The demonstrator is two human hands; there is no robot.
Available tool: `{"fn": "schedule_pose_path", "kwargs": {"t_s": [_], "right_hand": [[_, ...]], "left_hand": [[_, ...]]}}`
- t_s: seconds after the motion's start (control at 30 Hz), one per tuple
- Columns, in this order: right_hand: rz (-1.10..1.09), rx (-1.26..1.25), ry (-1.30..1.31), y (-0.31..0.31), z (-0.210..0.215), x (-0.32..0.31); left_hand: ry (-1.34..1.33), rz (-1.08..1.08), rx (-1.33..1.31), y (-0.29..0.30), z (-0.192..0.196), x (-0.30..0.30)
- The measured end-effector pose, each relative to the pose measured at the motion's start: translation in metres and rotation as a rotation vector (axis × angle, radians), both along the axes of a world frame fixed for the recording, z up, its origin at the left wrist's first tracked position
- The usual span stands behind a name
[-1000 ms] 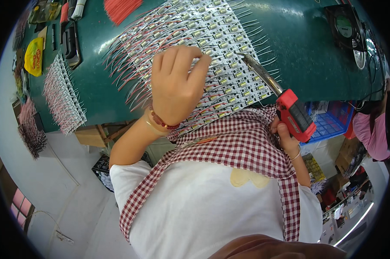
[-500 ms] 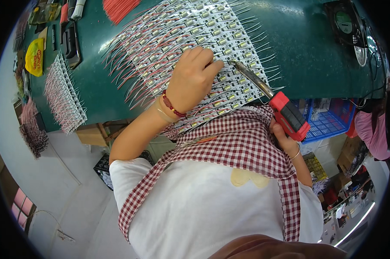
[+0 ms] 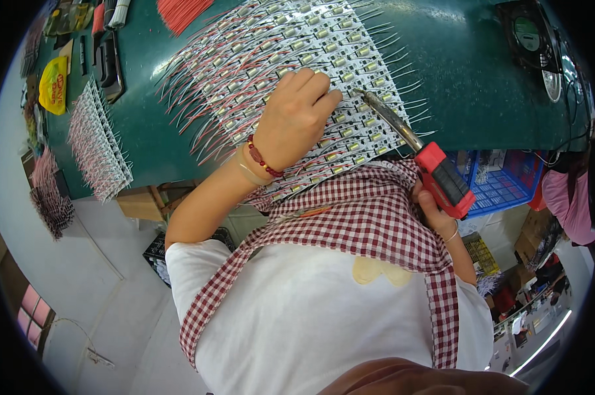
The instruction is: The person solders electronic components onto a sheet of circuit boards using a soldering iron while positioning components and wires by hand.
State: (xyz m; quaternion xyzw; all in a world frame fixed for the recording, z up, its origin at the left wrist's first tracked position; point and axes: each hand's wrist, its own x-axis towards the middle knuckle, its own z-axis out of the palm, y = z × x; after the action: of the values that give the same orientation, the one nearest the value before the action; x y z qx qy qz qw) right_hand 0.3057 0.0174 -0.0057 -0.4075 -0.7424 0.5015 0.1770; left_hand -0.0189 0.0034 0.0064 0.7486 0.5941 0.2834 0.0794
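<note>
A broad sheet of white circuit boards [image 3: 376,138] lies before me, with rows of small yellowish components and thin red and white wires [image 3: 202,108] trailing off its left side. My left hand [image 3: 297,115] rests over the middle of the sheet, fingers curled and pinched together; whatever is between the fingertips is hidden. In my right hand [image 3: 434,212], at the table's near edge, is a red and black soldering iron [image 3: 445,181]. Its metal barrel slants up and left over the boards, and the tip is just right of my left fingertips. I cannot tell whether the tip touches a board.
On the green table [image 3: 468,85] are a smaller wired board stack [image 3: 100,148], a yellow packet [image 3: 52,85], a bundle of red wires [image 3: 182,13] and a black device with a round dial [image 3: 526,33]. A blue crate [image 3: 501,191] stands below the right edge.
The soldering iron's handle has shifted slightly right and toward me, its tip a little right. My left hand stays nearly in place, its fingers still pinched.
</note>
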Motion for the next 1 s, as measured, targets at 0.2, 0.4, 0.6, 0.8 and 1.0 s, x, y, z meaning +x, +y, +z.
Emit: {"fn": "schedule_pose_path", "kwargs": {"t_s": [0.2, 0.4, 0.6, 0.8, 1.0], "right_hand": [[0.016, 0.033, -0.024, 0.001, -0.001, 0.003], [-0.020, -0.024, -0.050, -0.003, 0.001, 0.012], [-0.053, -0.166, 0.011, -0.007, 0.003, 0.024], [-0.050, -0.159, 0.042, -0.012, 0.002, 0.023], [-0.032, -0.124, 0.054, -0.010, 0.005, 0.016]], "left_hand": [[0.063, -0.013, 0.012, 0.002, 0.003, 0.000], [0.015, 0.101, 0.046, -0.002, 0.006, 0.003], [-0.008, 0.076, 0.054, -0.015, 0.002, 0.019], [0.025, 0.019, -0.009, -0.020, -0.003, 0.020], [0.012, 0.015, -0.011, -0.019, -0.002, 0.021]]}}
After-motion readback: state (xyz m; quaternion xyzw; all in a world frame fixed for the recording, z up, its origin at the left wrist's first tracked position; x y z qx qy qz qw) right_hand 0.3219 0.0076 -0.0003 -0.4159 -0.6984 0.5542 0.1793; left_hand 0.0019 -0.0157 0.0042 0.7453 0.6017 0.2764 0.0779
